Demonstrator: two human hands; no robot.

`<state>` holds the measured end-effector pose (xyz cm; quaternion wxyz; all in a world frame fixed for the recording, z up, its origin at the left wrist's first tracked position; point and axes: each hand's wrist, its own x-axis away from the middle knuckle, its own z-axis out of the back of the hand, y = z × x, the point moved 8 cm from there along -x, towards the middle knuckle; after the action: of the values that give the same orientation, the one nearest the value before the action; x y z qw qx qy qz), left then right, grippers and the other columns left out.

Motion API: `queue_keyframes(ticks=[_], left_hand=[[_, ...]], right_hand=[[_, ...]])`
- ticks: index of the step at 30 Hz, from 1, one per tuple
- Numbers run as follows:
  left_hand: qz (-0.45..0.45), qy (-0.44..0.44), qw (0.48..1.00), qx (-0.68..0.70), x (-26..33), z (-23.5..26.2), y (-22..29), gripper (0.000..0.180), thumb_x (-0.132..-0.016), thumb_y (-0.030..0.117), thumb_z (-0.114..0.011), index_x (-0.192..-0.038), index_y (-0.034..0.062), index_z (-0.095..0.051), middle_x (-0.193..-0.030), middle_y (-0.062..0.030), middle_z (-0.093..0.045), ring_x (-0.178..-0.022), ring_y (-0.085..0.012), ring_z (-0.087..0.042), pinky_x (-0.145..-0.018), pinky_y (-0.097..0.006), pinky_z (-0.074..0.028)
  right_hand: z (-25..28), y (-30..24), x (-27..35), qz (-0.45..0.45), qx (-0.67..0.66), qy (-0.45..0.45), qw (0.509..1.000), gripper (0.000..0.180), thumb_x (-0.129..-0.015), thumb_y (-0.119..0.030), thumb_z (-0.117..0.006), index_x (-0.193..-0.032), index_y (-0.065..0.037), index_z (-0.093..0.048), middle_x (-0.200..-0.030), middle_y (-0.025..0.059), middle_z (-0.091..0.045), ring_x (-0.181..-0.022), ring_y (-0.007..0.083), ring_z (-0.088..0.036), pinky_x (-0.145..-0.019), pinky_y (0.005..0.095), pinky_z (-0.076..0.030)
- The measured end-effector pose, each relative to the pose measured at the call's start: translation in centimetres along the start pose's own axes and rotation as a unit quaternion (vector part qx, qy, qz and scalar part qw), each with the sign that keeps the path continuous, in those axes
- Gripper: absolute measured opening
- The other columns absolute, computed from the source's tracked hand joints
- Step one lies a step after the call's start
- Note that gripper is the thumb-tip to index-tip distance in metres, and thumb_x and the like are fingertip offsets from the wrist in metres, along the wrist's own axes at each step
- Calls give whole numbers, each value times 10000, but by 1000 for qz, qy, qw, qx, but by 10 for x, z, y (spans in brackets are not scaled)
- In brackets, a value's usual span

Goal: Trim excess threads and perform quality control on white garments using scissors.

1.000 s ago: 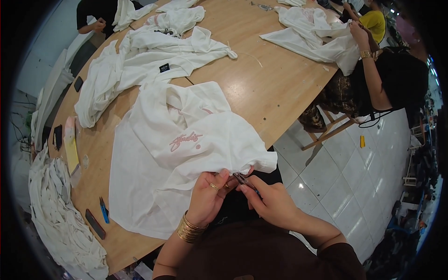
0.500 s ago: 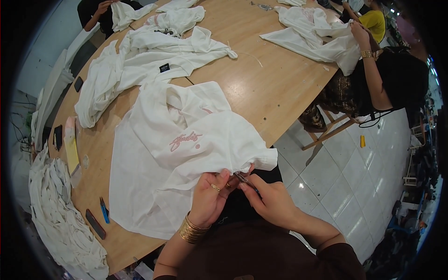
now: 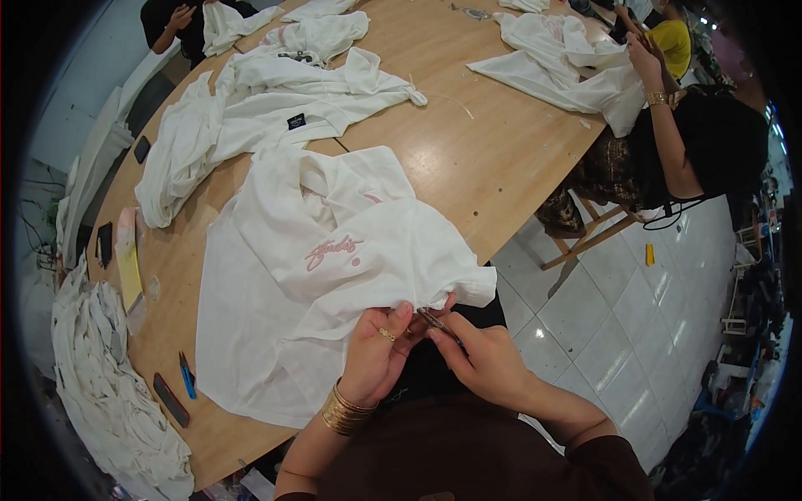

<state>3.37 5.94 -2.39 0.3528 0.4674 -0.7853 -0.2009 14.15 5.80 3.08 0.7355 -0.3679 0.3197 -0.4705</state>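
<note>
A white shirt (image 3: 259, 309) with pink lettering is spread across the table's near edge. At its near right part, by the sleeve, my left hand (image 3: 374, 355) pinches a fold of the cloth between thumb and fingers. My right hand (image 3: 486, 359) is closed around small dark thread snips (image 3: 438, 321). Their tips point up and left, against the cloth beside my left fingertips. The fold hides the exact spot where the blades meet the fabric, and some of my fingers are behind it.
Blue-handled snips (image 3: 186, 376) and a dark phone-like object (image 3: 171, 400) lie left of the shirt on the wooden table (image 3: 434, 142). A white cloth heap (image 3: 117, 392) hangs at the left edge. More white shirts (image 3: 276, 100) lie farther off. A person (image 3: 693, 142) sits at right.
Both hands and the shirt stay nearly in place, with only a slight shift of the snips. At the far left, a person's hand has moved slightly away from the cloth.
</note>
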Motion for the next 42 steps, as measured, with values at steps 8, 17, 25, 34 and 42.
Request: queue_keyframes(ticks=[8, 17, 25, 34, 42], left_hand=[[-8, 12, 1000, -8, 0, 5, 2, 324, -937, 188, -534, -1172, -34, -512, -1141, -134, -610, -1053, -212, -591, -928, -357, -450], [12, 38, 999, -24, 2, 5, 3, 293, -930, 168, -545, -1112, -61, -528, -1061, -116, -625, -979, -204, -617, -925, -315, -458], [-316, 107, 756, -564, 27, -18, 74, 272, -773, -19, -673, -1033, 56, -636, -941, -81, -628, -743, -143, -626, -591, -260, -509], [-242, 25, 835, -494, 18, 1, 72, 101, -801, -32, -649, -897, -10, -629, -853, -40, -590, -716, -112, -593, -614, -228, -487], [-103, 54, 957, -267, 14, 21, 58, 71, -844, 37, -615, -874, -23, -591, -803, -23, -585, -686, -88, -565, -629, -214, -466]], right_hand=[[11, -3, -3, 21, 53, -30, 998, 160, -850, -148, -633, -955, -53, -561, -581, 92, -571, -478, 256, -581, -426, 335, -439], [13, 16, -20, 22, 36, 68, 997, 187, -783, -154, -695, -931, -69, -617, -695, 98, -632, -563, 230, -623, -505, 286, -475], [4, 16, -38, -78, -49, -62, 994, 172, -794, -193, -657, -859, -36, -628, -626, 121, -592, -542, 261, -592, -515, 321, -449], [-1, 5, -51, -84, -47, -138, 986, 197, -765, -216, -677, -855, -46, -632, -581, 91, -563, -511, 212, -561, -505, 301, -430], [-9, 8, -53, -137, -153, -138, 969, 190, -777, -202, -679, -861, -45, -614, -550, 0, -481, -513, 72, -443, -509, 239, -391]])
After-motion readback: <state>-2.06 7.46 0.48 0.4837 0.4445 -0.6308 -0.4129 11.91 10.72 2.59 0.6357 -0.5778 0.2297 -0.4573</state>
